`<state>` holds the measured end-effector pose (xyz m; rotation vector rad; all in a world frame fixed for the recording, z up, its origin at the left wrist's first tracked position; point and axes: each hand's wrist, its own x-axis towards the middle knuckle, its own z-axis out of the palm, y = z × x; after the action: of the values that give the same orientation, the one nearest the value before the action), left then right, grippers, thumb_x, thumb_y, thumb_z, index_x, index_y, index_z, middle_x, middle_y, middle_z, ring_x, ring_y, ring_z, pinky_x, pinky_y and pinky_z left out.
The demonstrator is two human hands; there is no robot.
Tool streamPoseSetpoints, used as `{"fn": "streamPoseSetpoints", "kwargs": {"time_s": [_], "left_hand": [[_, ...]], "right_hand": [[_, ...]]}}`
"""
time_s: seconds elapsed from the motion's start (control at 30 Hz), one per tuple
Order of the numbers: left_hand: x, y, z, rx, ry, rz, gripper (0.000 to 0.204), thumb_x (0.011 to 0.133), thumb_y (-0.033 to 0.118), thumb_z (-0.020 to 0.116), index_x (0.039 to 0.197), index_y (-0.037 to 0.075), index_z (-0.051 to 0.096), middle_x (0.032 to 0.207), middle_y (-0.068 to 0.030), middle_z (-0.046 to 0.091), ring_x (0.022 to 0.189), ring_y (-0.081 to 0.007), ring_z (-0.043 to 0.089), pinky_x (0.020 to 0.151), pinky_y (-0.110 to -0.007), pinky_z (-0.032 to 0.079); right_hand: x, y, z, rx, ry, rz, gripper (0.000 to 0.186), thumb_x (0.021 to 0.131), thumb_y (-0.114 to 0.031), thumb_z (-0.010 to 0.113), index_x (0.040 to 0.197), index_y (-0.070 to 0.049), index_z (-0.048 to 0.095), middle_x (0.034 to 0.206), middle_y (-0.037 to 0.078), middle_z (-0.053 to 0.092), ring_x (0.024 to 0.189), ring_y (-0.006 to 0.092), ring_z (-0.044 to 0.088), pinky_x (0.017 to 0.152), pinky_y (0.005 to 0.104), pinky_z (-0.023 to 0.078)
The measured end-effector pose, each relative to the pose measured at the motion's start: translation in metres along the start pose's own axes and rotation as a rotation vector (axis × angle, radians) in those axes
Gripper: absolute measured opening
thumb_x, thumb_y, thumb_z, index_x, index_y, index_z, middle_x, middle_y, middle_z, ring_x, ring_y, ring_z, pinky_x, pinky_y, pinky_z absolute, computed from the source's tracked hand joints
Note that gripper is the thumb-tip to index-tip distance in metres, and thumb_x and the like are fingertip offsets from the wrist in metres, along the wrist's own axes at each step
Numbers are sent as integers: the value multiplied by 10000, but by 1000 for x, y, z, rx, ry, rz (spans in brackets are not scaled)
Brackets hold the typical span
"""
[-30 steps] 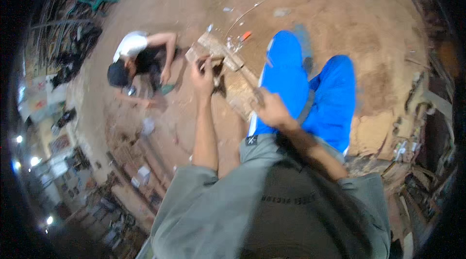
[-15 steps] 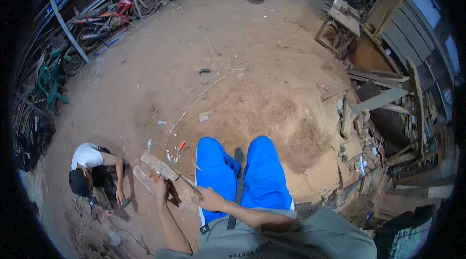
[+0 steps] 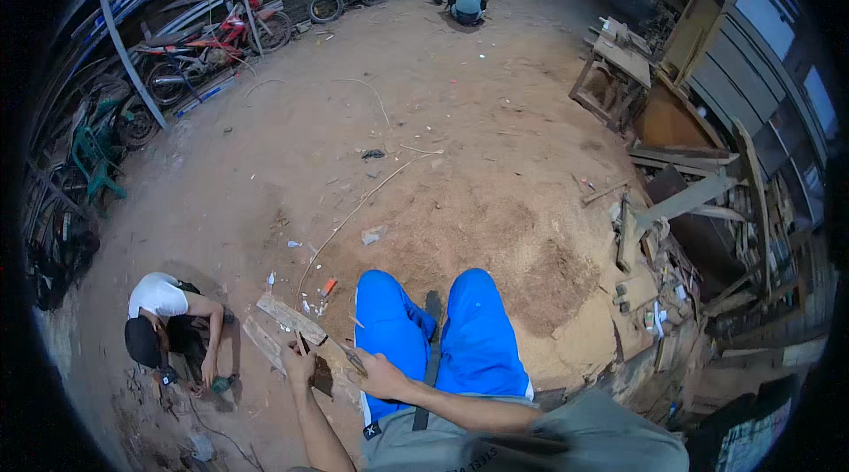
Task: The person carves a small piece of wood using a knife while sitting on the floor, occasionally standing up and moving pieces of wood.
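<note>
My right hand [image 3: 380,377] is closed round the handle of a slim, blade-like tool [image 3: 355,361], its narrow end pointing up and left. To its left, my left hand [image 3: 299,368] pinches a short, thin piece that looks like wood [image 3: 302,344], dark along one side. Just beyond the left hand lies a rough wooden block [image 3: 291,317] on the ground, with a second flat board [image 3: 263,345] beside it. The tool's exact kind is too small to tell.
Close by on the left, a person in a white top [image 3: 159,295] crouches; another person [image 3: 467,2] squats far off. An orange-red object [image 3: 329,286] and white scraps lie beyond the block. A sawdust heap [image 3: 557,277] and piled timber [image 3: 646,286] lie to the right.
My left hand has drawn back slightly from the wooden block, and the thin piece in it now shows. The tool in my right hand has moved a little down, away from the block.
</note>
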<state>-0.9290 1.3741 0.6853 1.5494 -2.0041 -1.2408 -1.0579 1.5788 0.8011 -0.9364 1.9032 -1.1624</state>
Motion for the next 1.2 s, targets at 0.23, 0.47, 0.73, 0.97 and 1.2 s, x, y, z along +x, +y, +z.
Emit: {"fn": "streamPoseSetpoints", "kwargs": {"time_s": [0.23, 0.47, 0.73, 0.97, 1.2], "left_hand": [[-17, 18, -28, 159, 195, 43, 301, 781, 175, 781, 937, -55, 664, 835, -229, 697, 785, -338, 695, 702, -416, 550], [-14, 50, -44, 446, 192, 23, 380, 893, 423, 677, 976, 63, 763, 879, -229, 715, 853, -414, 698, 739, -478, 541], [-30, 84, -66, 427, 254, 16, 229, 781, 89, 691, 989, 41, 773, 876, -228, 728, 855, -343, 736, 794, -405, 574], [-19, 80, -60, 484, 210, 165, 227, 787, 97, 731, 1004, 49, 778, 873, -208, 737, 812, -306, 748, 742, -388, 584], [2, 88, -55, 419, 166, 314, 249, 798, 65, 717, 1031, -22, 699, 848, -245, 713, 821, -392, 715, 740, -445, 569]], "right_hand": [[-1, 10, 9, -41, -248, 56, 518, 938, -292, 617, 1329, 34, 524, 1012, 347, 648, 947, 497, 643, 818, 540, 517], [8, 12, 10, -197, -257, -25, 350, 903, -226, 614, 1141, 31, 624, 1093, 336, 625, 999, 506, 615, 829, 539, 516], [3, -21, 1, -102, -266, 123, 407, 901, -210, 600, 1216, 47, 599, 997, 344, 655, 998, 503, 634, 861, 534, 510], [2, -22, -2, -49, -277, 132, 402, 944, -247, 571, 1219, 45, 593, 991, 338, 660, 981, 512, 634, 851, 543, 502], [9, -15, -2, -31, -201, 148, 389, 967, -271, 552, 1215, 26, 594, 940, 333, 666, 959, 522, 634, 841, 554, 499]]}}
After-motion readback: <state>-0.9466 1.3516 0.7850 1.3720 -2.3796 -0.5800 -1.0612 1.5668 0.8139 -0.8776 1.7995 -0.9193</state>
